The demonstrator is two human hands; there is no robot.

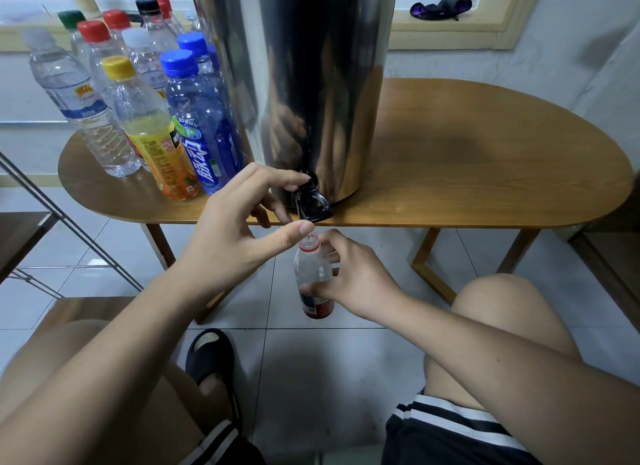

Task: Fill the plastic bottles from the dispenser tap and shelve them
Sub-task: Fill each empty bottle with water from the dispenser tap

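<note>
Holding one uncapped bottle [311, 267] upright under the tap [311, 201], the right grip [349, 284] is clamping around the bottle's lower body with fingers and thumb curled about it. The bottle is hanging in the air below the edge of the bench [485, 152], its open mouth sitting just beneath the spout. The left grip [232, 229] is reaching to the tap with its fingers apart: the index fingertip is resting on top of the black lever, while the thumb is hovering just beside the bottle's mouth and pinching nothing. No stream is showing between spout and mouth, and the bottle is looking clear, so filling of this one is probably only about to begin; its water level is too hard to read.

A cluster of capped bottles [145, 118] is standing on the bench to the left of the steel dispenser [298, 83]. Whether those are already full or still waiting is not something I can tell. A shelf [20, 236] is showing at the left edge, with no bottles visible on it, so the shelving is seemingly all still to be done.
</note>
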